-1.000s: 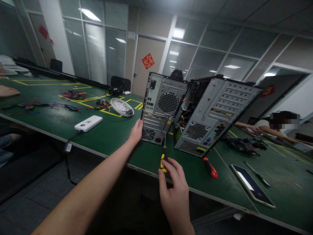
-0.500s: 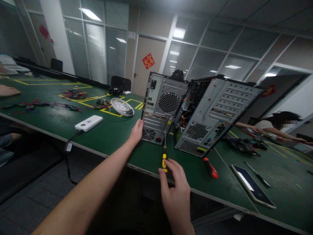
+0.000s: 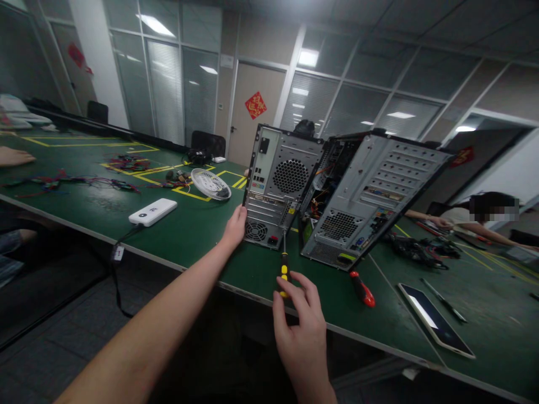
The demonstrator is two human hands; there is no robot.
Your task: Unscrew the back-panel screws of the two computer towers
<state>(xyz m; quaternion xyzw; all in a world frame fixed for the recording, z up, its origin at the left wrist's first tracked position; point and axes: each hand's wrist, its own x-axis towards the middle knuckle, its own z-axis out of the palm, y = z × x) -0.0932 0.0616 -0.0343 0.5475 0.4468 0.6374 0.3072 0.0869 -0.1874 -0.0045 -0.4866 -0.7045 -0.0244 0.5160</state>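
A computer case (image 3: 270, 209) stands upright with its rear panel facing me. My left hand (image 3: 234, 227) grips its lower left edge, the thumb along the side and the other fingers mostly hidden. In my right hand (image 3: 301, 320) is a black and yellow screwdriver (image 3: 284, 264), its handle end pinched between thumb and fingertips. The shaft points away from me and reaches the lower right edge of the rear panel; whether the tip sits in a screw is too small to tell. A second computer case (image 3: 357, 185) leans tilted on the right, its side open on wires.
On the green table (image 3: 202, 235) lie a red-handled tool (image 3: 362, 289), a phone (image 3: 438, 322), a pen (image 3: 444, 301), a white power bank (image 3: 152, 212) with a cable, a white round plastic part (image 3: 211, 184) and wire bundles (image 3: 126, 163). Another person (image 3: 463, 216) works at the right.
My right fingers have shifted slightly on the screwdriver handle, and the handle's yellow patches show turned. The left hand and both cases stay put.
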